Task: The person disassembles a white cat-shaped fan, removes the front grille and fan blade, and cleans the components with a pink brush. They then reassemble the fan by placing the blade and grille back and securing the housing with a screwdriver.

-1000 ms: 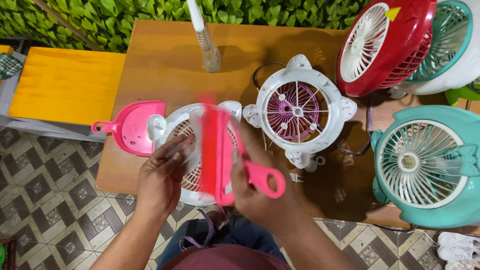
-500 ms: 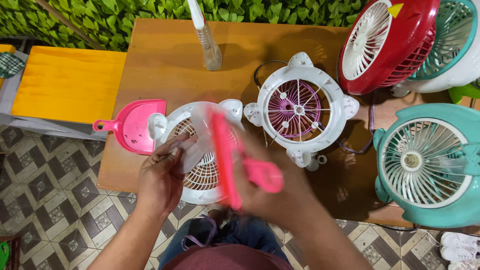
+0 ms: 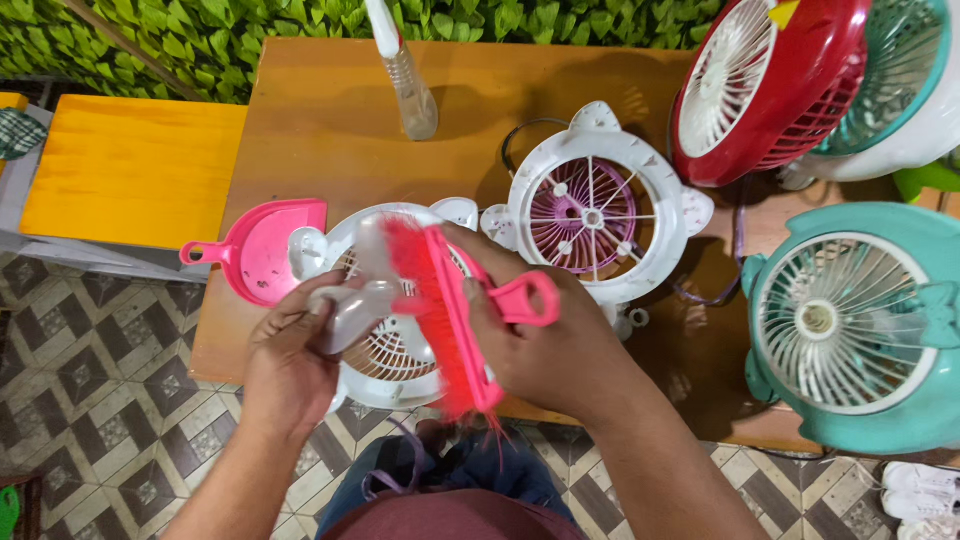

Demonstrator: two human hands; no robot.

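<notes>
The right hand (image 3: 560, 350) is closed round a pink brush (image 3: 445, 315), gripping its long back with fingers and thumb. The brush has a loop handle (image 3: 525, 298) jutting out to the right and a row of red-pink bristles along its left side; it runs from far to near, tilted, and its near end hangs past the table edge. The bristles look blurred.

The left hand (image 3: 295, 365) is curled round a clear plastic fan blade (image 3: 360, 300), pinching it near the hub. The blade is translucent and greyish, with rounded paddles; one paddle rises toward the bristles and seems to touch them, though the blur makes that hard to tell.

Both hands hover over a white grille (image 3: 395, 355), round with thin radial ribs, lying flat at the near edge of the brown table (image 3: 330, 110). Just left of it lies a small pink dustpan (image 3: 255, 250) with its handle pointing left.

Right of the grille, touching it, sits a white fan housing (image 3: 600, 205) with a purple centre. Farther right stands a teal fan (image 3: 860, 320), and at the far right a red fan (image 3: 765, 85) leans against another teal-and-white one (image 3: 880, 90). A clear spray bottle (image 3: 405, 75) stands at the far side. A yellow bench (image 3: 130, 165) sits to the left, over patterned floor tiles (image 3: 90, 400).
</notes>
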